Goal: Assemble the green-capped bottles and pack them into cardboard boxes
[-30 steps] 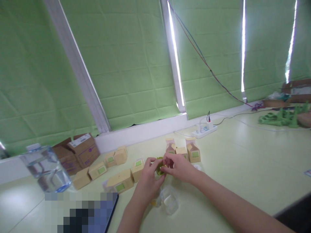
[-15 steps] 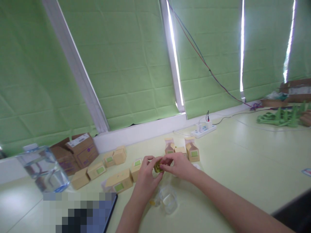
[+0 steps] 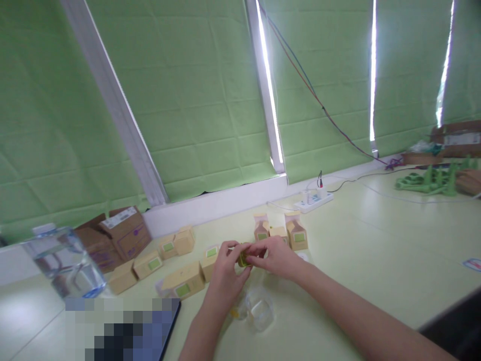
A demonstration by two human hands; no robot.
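Small green piece [image 3: 243,259]: sitting in the air just behind the clear tub [image 3: 260,311], pinched between both hands.

- Left hand [image 3: 225,273] is curling around the piece from the near-left of the tub, thumb and forefinger closed on it and the other fingers folded loosely.
- Right hand [image 3: 276,258] is meeting it from behind-right of the tub, fingertips closed on the same piece. Only a sliver of green-yellow is showing between the two grips.
- Change over the last second: more of the piece was showing between the fingers, and now they are covering most of it. Both hands are sitting a touch closer together and in nearly the same spot over the tub. Reading: both hands are keeping their hold on the piece, and nothing new is lying on the table [image 3: 376,250].
- The tub is lying on the table under the wrists, untouched by either hand.
- Flat cardboard box [image 3: 184,285] and its fellows are lying to the left of the tub, and upright boxes [image 3: 296,235] are standing behind it, just past the right hand.
- Brown carton [image 3: 122,233] and water bottle [image 3: 65,263] are sitting well off to the tub's left.
- Power strip [image 3: 313,200] is lying far behind the tub, near the wall.
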